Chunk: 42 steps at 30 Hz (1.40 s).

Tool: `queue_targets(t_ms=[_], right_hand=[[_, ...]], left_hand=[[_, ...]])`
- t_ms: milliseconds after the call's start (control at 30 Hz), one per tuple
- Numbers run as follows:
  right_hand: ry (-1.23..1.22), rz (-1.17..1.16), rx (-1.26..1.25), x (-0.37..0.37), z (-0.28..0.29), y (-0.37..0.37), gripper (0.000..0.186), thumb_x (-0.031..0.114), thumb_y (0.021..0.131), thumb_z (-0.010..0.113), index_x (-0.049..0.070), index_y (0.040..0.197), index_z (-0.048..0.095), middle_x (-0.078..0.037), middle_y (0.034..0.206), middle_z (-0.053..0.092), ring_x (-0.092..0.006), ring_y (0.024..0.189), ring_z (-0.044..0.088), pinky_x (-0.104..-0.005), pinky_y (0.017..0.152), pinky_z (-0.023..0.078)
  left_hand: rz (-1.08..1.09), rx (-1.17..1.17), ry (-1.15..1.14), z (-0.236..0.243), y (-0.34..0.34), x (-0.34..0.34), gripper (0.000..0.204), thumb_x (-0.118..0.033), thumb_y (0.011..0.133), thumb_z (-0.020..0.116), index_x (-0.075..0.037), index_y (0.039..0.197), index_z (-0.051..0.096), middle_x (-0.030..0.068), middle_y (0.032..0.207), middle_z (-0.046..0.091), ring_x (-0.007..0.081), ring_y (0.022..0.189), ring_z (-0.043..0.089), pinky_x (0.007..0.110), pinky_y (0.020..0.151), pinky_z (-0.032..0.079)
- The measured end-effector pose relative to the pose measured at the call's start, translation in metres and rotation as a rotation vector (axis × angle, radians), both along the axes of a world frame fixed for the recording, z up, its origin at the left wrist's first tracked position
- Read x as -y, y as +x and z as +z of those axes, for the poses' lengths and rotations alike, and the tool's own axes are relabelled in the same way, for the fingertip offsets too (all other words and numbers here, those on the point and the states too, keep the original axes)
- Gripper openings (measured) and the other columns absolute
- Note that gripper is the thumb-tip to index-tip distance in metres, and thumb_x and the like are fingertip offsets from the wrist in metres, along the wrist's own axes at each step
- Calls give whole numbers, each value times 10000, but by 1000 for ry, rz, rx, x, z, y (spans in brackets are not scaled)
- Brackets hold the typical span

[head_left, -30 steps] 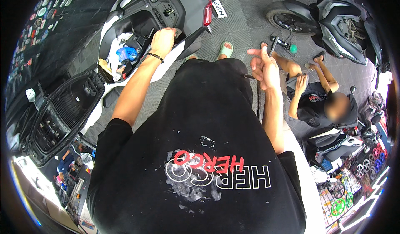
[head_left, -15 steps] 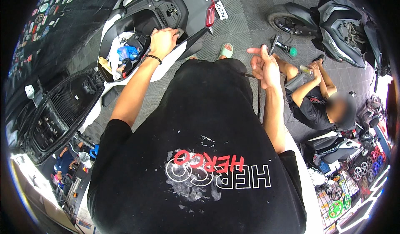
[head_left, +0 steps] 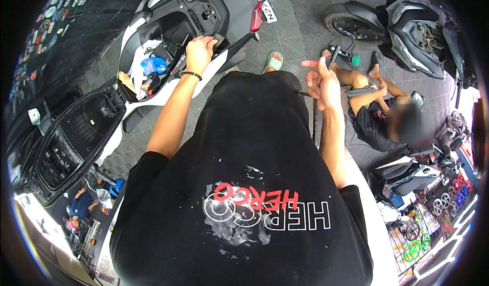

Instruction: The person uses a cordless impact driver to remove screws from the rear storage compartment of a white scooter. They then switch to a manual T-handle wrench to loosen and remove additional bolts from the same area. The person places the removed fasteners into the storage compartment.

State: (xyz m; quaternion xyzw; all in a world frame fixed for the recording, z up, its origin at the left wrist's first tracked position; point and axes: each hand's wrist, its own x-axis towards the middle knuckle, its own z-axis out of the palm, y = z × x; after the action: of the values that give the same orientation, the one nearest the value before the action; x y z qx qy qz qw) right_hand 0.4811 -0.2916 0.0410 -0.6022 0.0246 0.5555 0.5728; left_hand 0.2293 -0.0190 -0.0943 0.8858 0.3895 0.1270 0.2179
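Observation:
At the rear edge of the white-and-black scooter's (head_left: 229, 3) storage well, my left hand (head_left: 197, 55) has its fingers closed near the side panel. Whatever lies in its fingertips is too small to make out. Out to the right, my right hand (head_left: 325, 87) is wrapped around a dark metal wrench (head_left: 315, 125) with thin arms. One arm of it sticks up past the thumb, another points left, and a long one hangs along my wrist. The index finger is stretched out. A blue bag (head_left: 154, 66) and white wrapping lie inside the storage well.
The scooter's seat (head_left: 76, 138) is tipped open at the left. A seated co-worker (head_left: 379, 123) bends forward on my right, with a dark motorcycle (head_left: 412, 36) beyond. A small device (head_left: 342, 54) and a green ball (head_left: 356, 61) lie on the patterned floor tiles (head_left: 300, 10).
My left hand has shifted slightly down at the panel edge. My right hand is almost still, wrench in grip. The co-worker has leaned further forward and lowered their arms.

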Motion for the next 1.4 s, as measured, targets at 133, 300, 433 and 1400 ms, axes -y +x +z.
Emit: queue_targets(t_ms=[133, 300, 433, 1400], right_hand=[[-8, 5, -6, -2, -1, -1, 577, 465, 1098, 355, -28, 1099, 655, -11, 608, 532, -24, 392, 256, -206, 363, 225], [-5, 26, -10, -4, -2, -2, 578, 467, 1098, 355, -29, 1106, 652, -15, 608, 528, -24, 393, 257, -205, 365, 226], [11, 29, -8, -4, -2, -3, 581, 472, 1097, 355, -28, 1105, 652, -18, 610, 527, -25, 391, 260, -205, 366, 227], [6, 17, -7, 6, -4, 2, 584, 481, 1094, 357, -24, 1102, 651, -12, 603, 520, -27, 389, 257, -205, 359, 226]], left_hand=[[-137, 33, 44, -5, -1, -4, 133, -89, 847, 701, -11, 930, 768, 148, 927, 739, 323, 877, 714, 386, 817, 564], [-334, -33, 39, -2, -4, -16, 202, 6, 809, 636, -8, 967, 761, 131, 1005, 734, 320, 927, 707, 387, 851, 570], [-270, 20, -73, -3, -4, -17, 170, -39, 824, 697, -3, 978, 760, 134, 1024, 731, 305, 912, 715, 365, 812, 577], [-30, -32, -38, 3, 11, 3, 124, -86, 867, 684, -1, 931, 748, 178, 954, 734, 349, 881, 717, 408, 826, 564]])
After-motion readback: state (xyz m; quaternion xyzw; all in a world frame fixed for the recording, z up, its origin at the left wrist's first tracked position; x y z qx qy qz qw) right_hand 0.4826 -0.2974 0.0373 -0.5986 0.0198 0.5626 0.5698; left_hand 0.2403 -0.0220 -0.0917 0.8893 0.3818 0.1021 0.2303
